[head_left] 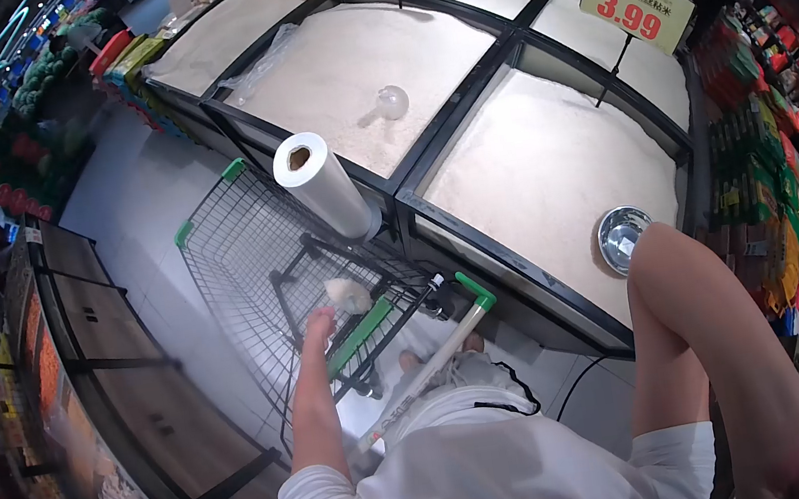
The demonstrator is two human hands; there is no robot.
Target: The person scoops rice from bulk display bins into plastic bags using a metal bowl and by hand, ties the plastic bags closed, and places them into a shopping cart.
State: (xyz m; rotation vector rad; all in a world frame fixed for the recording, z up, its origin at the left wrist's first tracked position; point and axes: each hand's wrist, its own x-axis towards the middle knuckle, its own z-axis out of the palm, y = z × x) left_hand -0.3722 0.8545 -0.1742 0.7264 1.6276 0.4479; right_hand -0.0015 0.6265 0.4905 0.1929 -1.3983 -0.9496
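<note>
My left hand [320, 325] reaches down over the wire shopping cart [234, 221]. Just beyond its fingers is a small, pale, bag-like item [349, 296]. The hand is small and blurred, so whether its fingers grip anything is unclear. My right arm is bent, with its elbow beside a metal bowl [619, 229] on the white grain [531, 172]. That forearm runs back down to the lower right edge, and my right hand is out of sight.
A roll of plastic bags [337, 192] stands upright at the bin corner. A clear scoop [390, 102] lies in the middle grain bin. A yellow price sign [635, 4] rises at the upper right. Dark-framed bins [118, 337] line the left side. Packaged goods [753, 173] hang at right.
</note>
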